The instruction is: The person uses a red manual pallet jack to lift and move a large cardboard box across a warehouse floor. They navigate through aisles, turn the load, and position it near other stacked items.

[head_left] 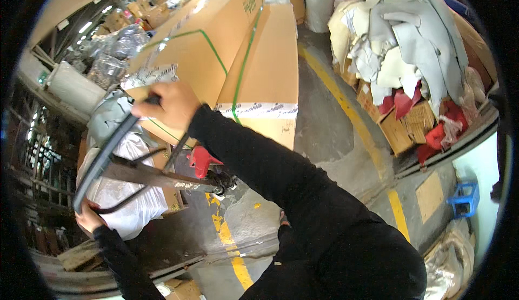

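Both my hands are on the looped handle of a pallet jack [105, 157], which is tilted on the left side of the view. My right hand [172, 105] is closed around its far upper end, close to the cardboard boxes. At the near lower end, my left hand [89, 219] grips the loop. The jack's shaft runs down to a wheeled base with a red part [203, 161] beside the boxes. Two long cardboard boxes [265, 67] with green straps lie just beyond the handle. Whether the jack's forks are under them is hidden.
A white plastic-wrapped bundle [132, 208] sits below the handle. On the right is a heap of pale grey sheets [400, 40] over cardboard cartons [408, 127]. A blue stool [463, 200] stands at far right. Yellow lines [346, 105] mark the concrete floor.
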`<state>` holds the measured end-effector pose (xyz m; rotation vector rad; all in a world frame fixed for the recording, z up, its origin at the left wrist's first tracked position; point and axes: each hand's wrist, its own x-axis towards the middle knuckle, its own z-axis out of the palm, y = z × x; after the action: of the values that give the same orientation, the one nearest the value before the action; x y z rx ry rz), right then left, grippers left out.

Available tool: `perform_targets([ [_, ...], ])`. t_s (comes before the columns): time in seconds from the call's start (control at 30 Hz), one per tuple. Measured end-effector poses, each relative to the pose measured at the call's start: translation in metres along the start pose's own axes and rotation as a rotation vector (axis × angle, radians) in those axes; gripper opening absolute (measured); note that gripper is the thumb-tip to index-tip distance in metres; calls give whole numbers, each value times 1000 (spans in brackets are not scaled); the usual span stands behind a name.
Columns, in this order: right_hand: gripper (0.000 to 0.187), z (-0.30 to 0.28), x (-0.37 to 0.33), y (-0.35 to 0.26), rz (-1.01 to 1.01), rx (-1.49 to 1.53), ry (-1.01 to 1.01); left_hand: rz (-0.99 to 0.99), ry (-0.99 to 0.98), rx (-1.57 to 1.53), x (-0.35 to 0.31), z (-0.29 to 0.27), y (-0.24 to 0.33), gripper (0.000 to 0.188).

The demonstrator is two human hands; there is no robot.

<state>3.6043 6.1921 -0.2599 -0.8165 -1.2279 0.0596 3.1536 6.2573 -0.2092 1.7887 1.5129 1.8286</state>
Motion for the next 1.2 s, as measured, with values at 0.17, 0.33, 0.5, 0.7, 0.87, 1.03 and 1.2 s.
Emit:
perform_targets([
  [0.17,59,-128,-65,-59,160,34,-500,-50,53,-200,-185,-45,54,12],
  [0.33,64,-190,-80,-68,2,-475,-1590,166,-292,12,-352,-51,123,36],
  [0.5,50,-234,-66,-57,-43,-644,-1360,144,-581,422,-388,32,197,38],
  [0.7,24,-335,-112,1,-154,-723,-1448,36,-612,664,-508,96,262,33],
  [0.87,22,-363,-68,59,-251,-548,-1475,100,-438,501,-533,162,275,37],
  [1.03,19,-396,-19,89,-259,-590,-1634,16,-701,358,-533,216,325,44],
  [1.2,15,-412,9,118,-258,-621,-1584,12,-1160,207,-495,264,335,68],
])
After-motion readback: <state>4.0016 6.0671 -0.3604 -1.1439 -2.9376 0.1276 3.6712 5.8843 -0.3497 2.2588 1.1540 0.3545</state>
